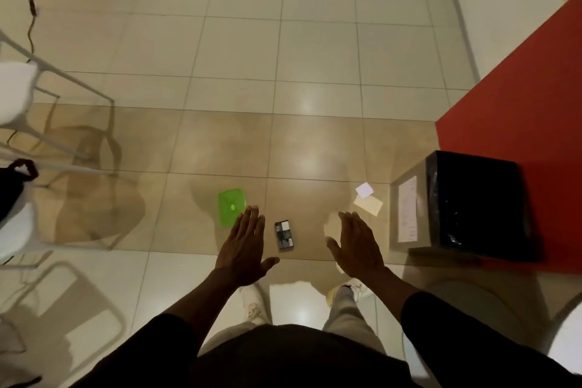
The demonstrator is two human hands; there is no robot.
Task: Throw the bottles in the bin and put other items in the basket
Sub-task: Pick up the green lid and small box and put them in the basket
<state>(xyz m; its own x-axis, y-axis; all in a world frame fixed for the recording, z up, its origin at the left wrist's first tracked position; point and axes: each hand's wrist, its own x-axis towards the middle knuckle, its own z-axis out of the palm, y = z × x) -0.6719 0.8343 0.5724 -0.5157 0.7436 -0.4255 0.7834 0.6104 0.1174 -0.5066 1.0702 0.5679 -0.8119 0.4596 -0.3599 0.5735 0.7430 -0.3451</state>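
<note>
Above bare tiles, left hand (244, 246), right hand (357, 246), grips spread, perhaps phone (284, 235) between

My single head-worn camera looks forward and steeply down from standing height at the glossy beige tiled floor (239, 50). Its wide lens bends the tile lines. My outstretched arms, dark torso and pale shoes (256, 309) fill the lower frame, nearest the lens

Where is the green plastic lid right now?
In the head view the green plastic lid lies flat on the floor, just beyond the left hand, left of the small dark box.
</note>
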